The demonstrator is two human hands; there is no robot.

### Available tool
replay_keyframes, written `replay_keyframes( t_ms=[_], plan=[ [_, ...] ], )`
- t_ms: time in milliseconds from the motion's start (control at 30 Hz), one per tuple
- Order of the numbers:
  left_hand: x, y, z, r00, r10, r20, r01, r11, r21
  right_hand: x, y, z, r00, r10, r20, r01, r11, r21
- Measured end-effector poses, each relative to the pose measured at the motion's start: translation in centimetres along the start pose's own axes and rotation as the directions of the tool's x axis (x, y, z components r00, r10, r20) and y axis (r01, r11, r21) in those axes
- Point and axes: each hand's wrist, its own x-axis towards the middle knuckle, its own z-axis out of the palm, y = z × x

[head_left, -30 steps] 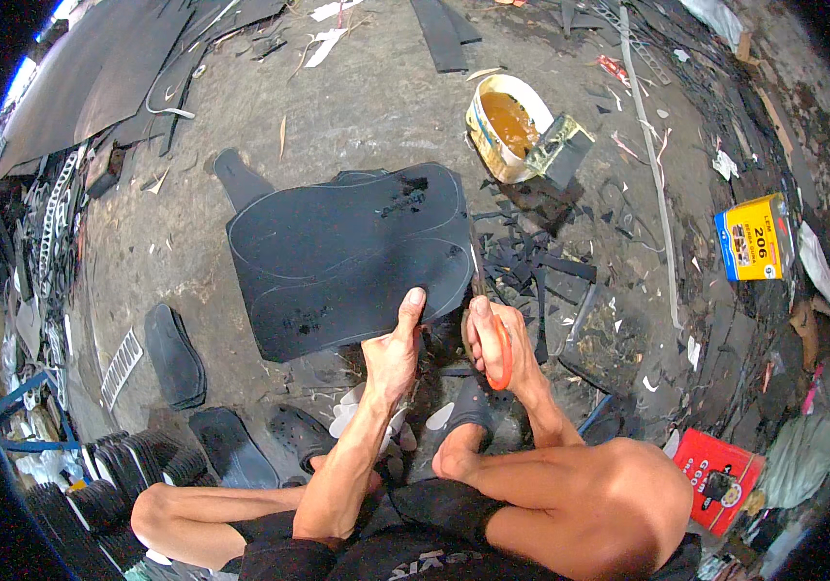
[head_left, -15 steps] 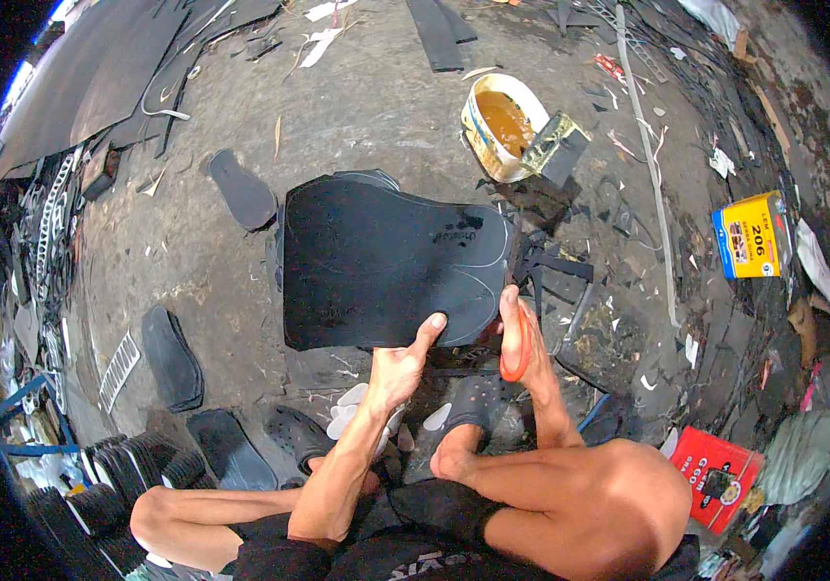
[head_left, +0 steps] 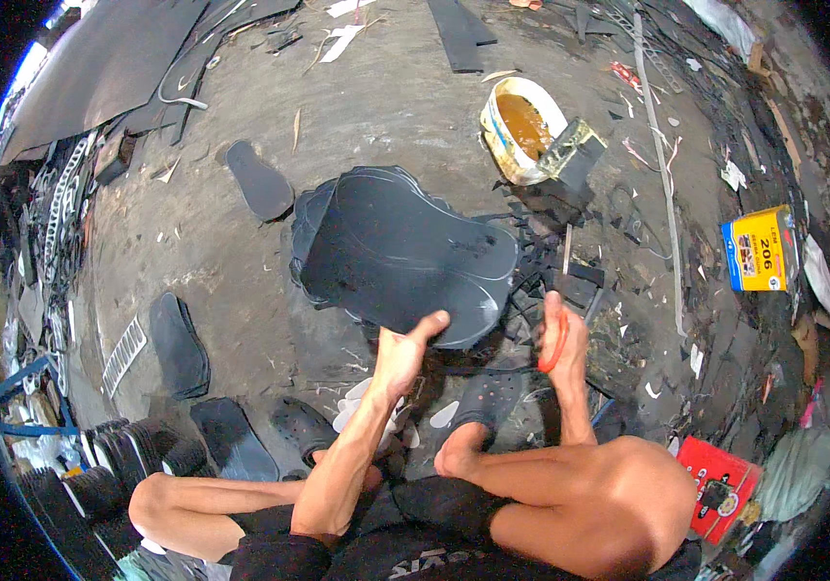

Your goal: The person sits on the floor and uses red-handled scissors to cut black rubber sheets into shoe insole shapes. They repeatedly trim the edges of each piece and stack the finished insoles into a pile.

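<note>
black rubber sheet (head_left: 396, 254) lies on the ground, its near edge pinched by the left hand (head_left: 403, 353); the right hand (head_left: 560, 339) is clamped around orange-handled scissors (head_left: 553, 341).

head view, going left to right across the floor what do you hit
stack of dark soles → single sole cutout → black rubber sheet pinched by the left hand → right hand with orange-handled scissors → yellow box
</note>
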Motion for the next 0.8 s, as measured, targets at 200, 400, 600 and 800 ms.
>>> replay_keyframes(
  t_ms=[200, 400, 600, 800],
  plan=[
    [2.6, 6.7, -7.2, 0.921, 0.056, -0.385, -0.204, 0.913, -0.354, 0.6, 10.1, -4.3, 0.993, -0.095, -0.072, 0.023, 0.747, -0.664],
    [1.9, 9.3, -9.9, 0.934, 0.166, -0.317, -0.269, 0.91, -0.316, 2.5, 1.7, -3.4, 0.96, -0.25, 0.125, 0.279, 0.892, -0.357],
    [4.0, 0.1, -7.6, 0.931, 0.22, -0.292, -0.099, 0.921, 0.377, 11.2, -7.6, 7.5, 0.822, -0.465, 0.327, 0.457, 0.883, 0.106],
    [4.3, -1.4, -8.0, 0.826, 0.023, -0.564, 0.148, 0.955, 0.256, 15.2, -8.1, 13.0, 0.726, -0.54, 0.426, 0.646, 0.748, -0.151]
  ],
)
